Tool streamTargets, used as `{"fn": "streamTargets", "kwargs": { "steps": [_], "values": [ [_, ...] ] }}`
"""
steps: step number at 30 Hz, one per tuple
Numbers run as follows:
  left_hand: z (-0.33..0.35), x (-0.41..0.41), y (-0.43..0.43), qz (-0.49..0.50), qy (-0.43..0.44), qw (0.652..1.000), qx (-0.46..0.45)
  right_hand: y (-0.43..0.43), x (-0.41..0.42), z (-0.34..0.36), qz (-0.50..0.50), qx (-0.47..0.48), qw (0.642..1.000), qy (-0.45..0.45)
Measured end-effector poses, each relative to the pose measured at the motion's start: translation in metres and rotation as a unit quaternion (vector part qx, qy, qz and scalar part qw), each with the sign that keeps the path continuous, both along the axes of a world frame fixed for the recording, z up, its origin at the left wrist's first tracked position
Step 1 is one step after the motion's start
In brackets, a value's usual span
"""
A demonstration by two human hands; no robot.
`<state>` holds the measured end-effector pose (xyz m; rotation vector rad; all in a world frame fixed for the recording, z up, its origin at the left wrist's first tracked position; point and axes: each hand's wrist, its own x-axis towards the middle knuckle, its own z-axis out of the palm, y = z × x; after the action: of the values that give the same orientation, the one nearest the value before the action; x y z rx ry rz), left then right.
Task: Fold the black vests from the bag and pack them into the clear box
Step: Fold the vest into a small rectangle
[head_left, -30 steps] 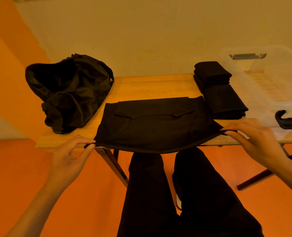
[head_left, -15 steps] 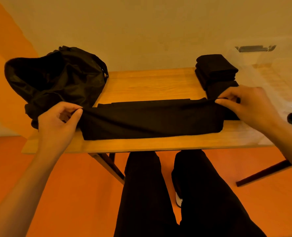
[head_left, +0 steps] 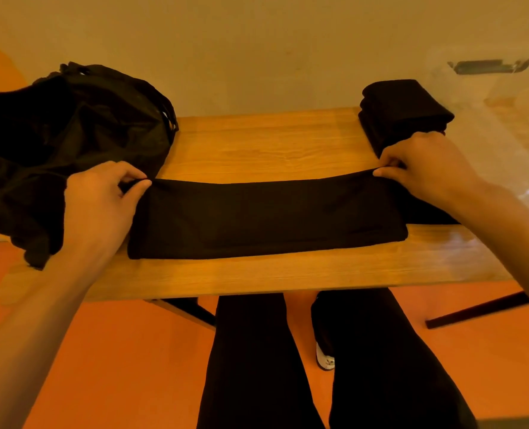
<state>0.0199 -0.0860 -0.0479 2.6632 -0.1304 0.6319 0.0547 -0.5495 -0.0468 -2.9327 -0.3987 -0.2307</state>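
Observation:
A black vest (head_left: 266, 218) lies folded into a long flat strip across the wooden table (head_left: 257, 150). My left hand (head_left: 102, 199) pinches the strip's far left corner between thumb and fingers. My right hand (head_left: 424, 165) pinches its far right corner. The black bag (head_left: 71, 144) slumps at the table's left end, just behind my left hand. A stack of folded black vests (head_left: 402, 109) sits at the back right, partly hidden by my right hand. The clear box (head_left: 504, 125) stands at the far right, its dark handle clip (head_left: 489, 65) visible at the top.
A pale wall rises directly behind the table. The floor is orange. My legs in black trousers (head_left: 288, 366) stand under the table's front edge, beside dark table legs (head_left: 473, 311).
The near edge of the vest, which hung over the table front, has been carried up and away from me and laid over the far half. Both hands moved forward with it.

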Motion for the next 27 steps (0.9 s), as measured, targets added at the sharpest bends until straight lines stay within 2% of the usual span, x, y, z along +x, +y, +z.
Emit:
{"fn": "streamTargets", "kwargs": {
  "steps": [8,13,15,17,19,21,25,27],
  "values": [
    [-0.015,0.011,0.000,0.010,0.011,1.000,-0.027,0.000,0.002,-0.008,-0.002,-0.020,0.999,-0.032],
    [-0.020,0.012,-0.003,0.016,0.002,0.999,0.039,0.005,-0.001,-0.004,-0.003,-0.071,0.997,0.007],
    [-0.017,0.003,-0.010,0.023,-0.028,0.998,0.048,0.010,-0.010,0.002,-0.002,-0.087,0.995,-0.052],
    [-0.014,-0.014,-0.032,-0.003,-0.046,0.998,0.038,0.033,-0.026,0.008,0.011,-0.059,0.993,-0.101],
    [-0.022,-0.025,-0.064,-0.064,-0.007,0.995,0.072,0.072,-0.041,0.001,0.042,-0.036,0.995,-0.080],
    [-0.038,-0.025,-0.092,-0.097,0.072,0.981,0.150,0.110,-0.049,-0.025,0.051,-0.059,0.997,-0.014],
    [-0.065,-0.017,-0.086,-0.028,0.214,0.957,0.196,0.122,-0.054,-0.068,-0.065,-0.055,0.993,0.077],
    [-0.071,-0.021,-0.074,-0.013,0.232,0.951,0.202,0.110,-0.058,-0.073,-0.101,-0.044,0.991,0.076]
  ]
}}
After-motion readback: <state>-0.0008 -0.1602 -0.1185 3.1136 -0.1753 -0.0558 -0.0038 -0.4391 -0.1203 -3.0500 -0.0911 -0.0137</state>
